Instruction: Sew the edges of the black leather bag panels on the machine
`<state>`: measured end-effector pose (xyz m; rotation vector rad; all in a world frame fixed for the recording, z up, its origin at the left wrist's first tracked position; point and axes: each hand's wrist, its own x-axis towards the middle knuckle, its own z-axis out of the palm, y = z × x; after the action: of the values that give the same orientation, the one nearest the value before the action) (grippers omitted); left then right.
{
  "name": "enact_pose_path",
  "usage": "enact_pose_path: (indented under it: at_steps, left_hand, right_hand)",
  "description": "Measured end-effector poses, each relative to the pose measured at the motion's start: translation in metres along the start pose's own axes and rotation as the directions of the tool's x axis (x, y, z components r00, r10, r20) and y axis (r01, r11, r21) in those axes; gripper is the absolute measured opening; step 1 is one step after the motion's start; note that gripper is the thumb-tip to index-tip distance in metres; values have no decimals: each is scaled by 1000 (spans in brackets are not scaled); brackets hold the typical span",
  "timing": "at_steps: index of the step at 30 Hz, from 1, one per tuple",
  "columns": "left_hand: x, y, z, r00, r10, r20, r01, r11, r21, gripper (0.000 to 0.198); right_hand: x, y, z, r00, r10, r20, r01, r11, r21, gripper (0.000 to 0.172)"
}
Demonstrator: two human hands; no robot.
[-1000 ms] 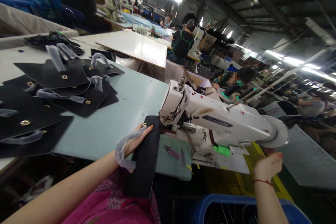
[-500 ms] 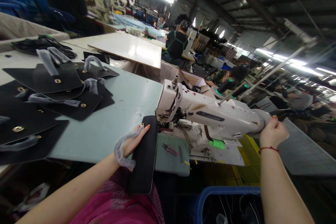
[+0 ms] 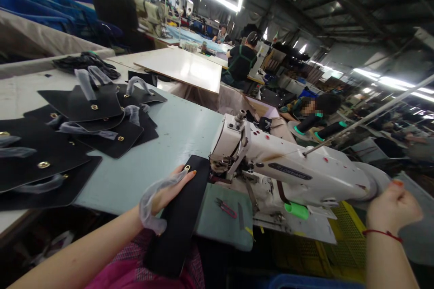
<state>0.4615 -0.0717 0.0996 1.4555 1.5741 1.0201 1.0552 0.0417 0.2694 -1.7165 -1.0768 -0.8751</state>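
Observation:
My left hand (image 3: 171,192) holds a black leather bag panel (image 3: 181,216) with the thumb on top; the other fingers are mostly hidden. The panel's handle (image 3: 149,207), wrapped in clear plastic, arches over my wrist, and a gold ring (image 3: 186,168) shows by my thumb. The panel's far end lies at the needle end of a white sewing machine (image 3: 285,167); the needle itself is hidden. At the machine's right end my right hand (image 3: 393,205) is closed with curled fingers at the handwheel (image 3: 371,180).
Similar black panels (image 3: 101,108) with wrapped handles lie piled on the left of the table. Pink thread snips (image 3: 226,207) and a thin blade (image 3: 240,216) lie near the machine. Yellow crates (image 3: 352,230) and a blue bin (image 3: 315,281) stand below. Co-workers (image 3: 242,58) sit beyond.
The view has shifted, so the machine and table appear further right and lower. The near end of the panel has swung left. My right hand stays at the handwheel.

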Motion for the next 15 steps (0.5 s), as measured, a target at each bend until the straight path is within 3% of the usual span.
enact_pose_path:
  at_steps: [3, 6, 10, 15]
  left_hand:
    - [0, 3, 4, 999, 24, 41, -20, 997, -78, 55]
    - [-5, -4, 5, 999, 36, 19, -35, 999, -32, 53]
    - [-12, -15, 0, 982, 186, 41, -189, 979, 71, 50]
    - [-21, -51, -11, 980, 188, 61, -196, 961, 196, 50]
  right_hand:
    - [-11, -3, 1, 993, 81, -91, -83, 997, -11, 31]
    - [-26, 2, 7, 961, 175, -212, -178, 984, 5, 27]
    - [-36, 15, 14, 965, 151, -216, -153, 988, 10, 39]
    - [-40, 17, 12, 971, 133, -200, -135, 991, 7, 49]
